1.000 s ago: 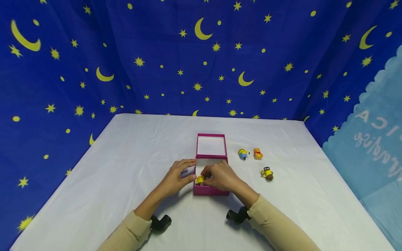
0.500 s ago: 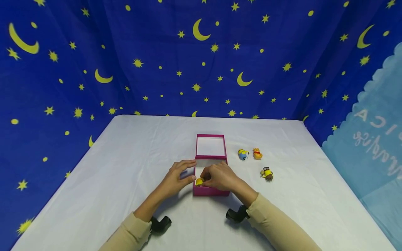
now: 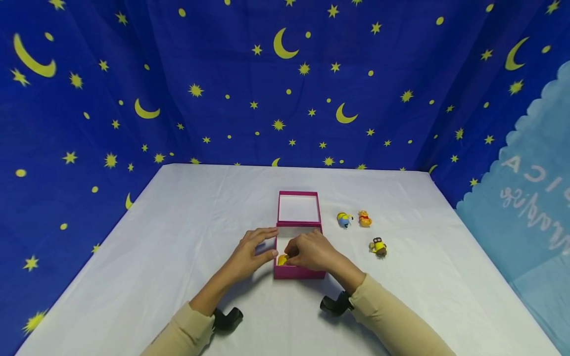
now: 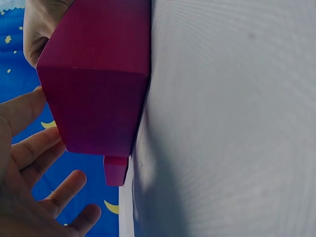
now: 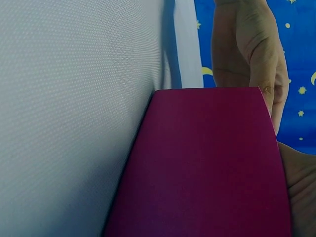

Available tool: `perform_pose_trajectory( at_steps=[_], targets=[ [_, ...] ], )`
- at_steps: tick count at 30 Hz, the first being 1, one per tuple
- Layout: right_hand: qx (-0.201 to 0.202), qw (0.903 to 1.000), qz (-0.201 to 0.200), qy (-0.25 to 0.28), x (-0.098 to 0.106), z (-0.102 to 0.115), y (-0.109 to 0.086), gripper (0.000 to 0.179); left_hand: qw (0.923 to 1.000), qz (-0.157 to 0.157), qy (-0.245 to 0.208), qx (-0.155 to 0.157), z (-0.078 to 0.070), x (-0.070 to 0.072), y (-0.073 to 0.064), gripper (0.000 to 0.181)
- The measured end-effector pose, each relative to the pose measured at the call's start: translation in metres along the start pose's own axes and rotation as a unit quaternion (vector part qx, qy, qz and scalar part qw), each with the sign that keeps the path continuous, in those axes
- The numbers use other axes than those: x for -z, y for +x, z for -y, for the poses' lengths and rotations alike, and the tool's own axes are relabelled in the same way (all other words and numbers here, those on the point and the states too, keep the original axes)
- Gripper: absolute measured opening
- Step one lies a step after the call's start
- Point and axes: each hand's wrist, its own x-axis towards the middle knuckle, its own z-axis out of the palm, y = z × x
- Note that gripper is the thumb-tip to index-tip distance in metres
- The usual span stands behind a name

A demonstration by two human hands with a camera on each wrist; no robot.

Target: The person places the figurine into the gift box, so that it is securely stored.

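Note:
A magenta box (image 3: pixel 299 272) with a white inside stands on the table, its lid (image 3: pixel 299 208) laid back on the far side. My right hand (image 3: pixel 313 249) reaches down into the box with curled fingers, pinching a small yellow toy figure (image 3: pixel 282 259) at the near left corner. Most of that figure is hidden by the hand and the box wall. At the box's left side is my left hand (image 3: pixel 251 252), fingers extended and spread, its thumb and fingertips at the rim. In the left wrist view these fingertips touch the edge of the box (image 4: pixel 94 108).
Right of the box lie a Minion figure in blue (image 3: pixel 344 220), a Winnie the Pooh figure (image 3: pixel 364 218) and a Minion figure with a brown bottom (image 3: pixel 378 247). White cloth covers the table (image 3: pixel 213 207). A blue star-and-moon curtain (image 3: pixel 249 74) hangs behind.
The yellow toy figure has sunk slightly lower in the box, under my right hand. My left hand keeps its place at the rim. The other figures have not moved.

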Motion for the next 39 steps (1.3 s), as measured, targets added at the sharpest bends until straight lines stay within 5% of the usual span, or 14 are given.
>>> perform_pose_trajectory(
  at_steps=[15,31,39],
  targets=[
    [0.003,0.9999,-0.013,0.001,-0.003,-0.002,-0.001,0.027,1.0000,0.001,0.000,0.002,0.000,-0.001,-0.001,0.050],
    [0.046,0.9944,-0.046,0.084,0.016,-0.009,-0.013,0.037,1.0000,0.000,0.004,0.001,0.002,0.001,0.000,0.049],
    [0.029,0.9919,-0.053,0.112,0.028,-0.013,-0.023,0.038,0.9999,0.008,-0.004,0.012,-0.001,0.001,-0.001,0.050]
  ],
)
